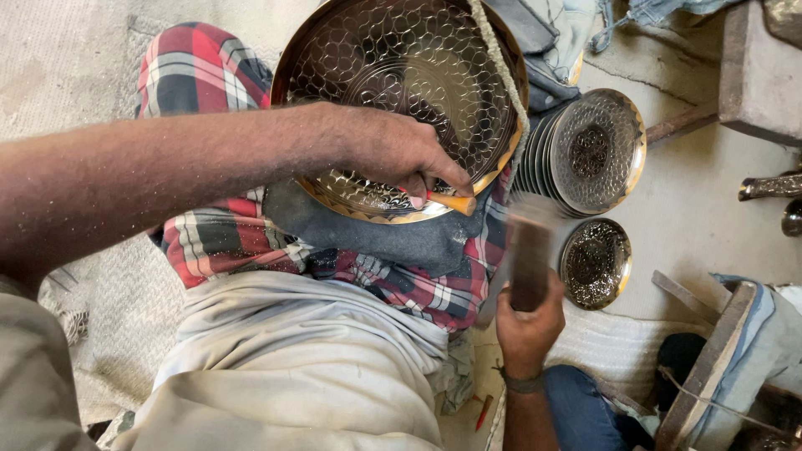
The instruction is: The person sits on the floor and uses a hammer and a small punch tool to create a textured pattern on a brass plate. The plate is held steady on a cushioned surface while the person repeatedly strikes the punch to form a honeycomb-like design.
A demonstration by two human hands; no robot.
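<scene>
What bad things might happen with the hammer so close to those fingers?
The left hand pinches a small chisel on the plate's rim, so the blurred hammer in the right hand might miss and hit the fingers. The plate rests tilted on the lap, so a blow may make it slip. An off-target strike could dent the pattern.

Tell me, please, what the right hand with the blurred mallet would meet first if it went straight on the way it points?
Most likely the orange-tipped tool that the left hand pinches against the rim of the large engraved brass plate. The right hand aims its mallet up toward it, though blur leaves depth uncertain.
</scene>
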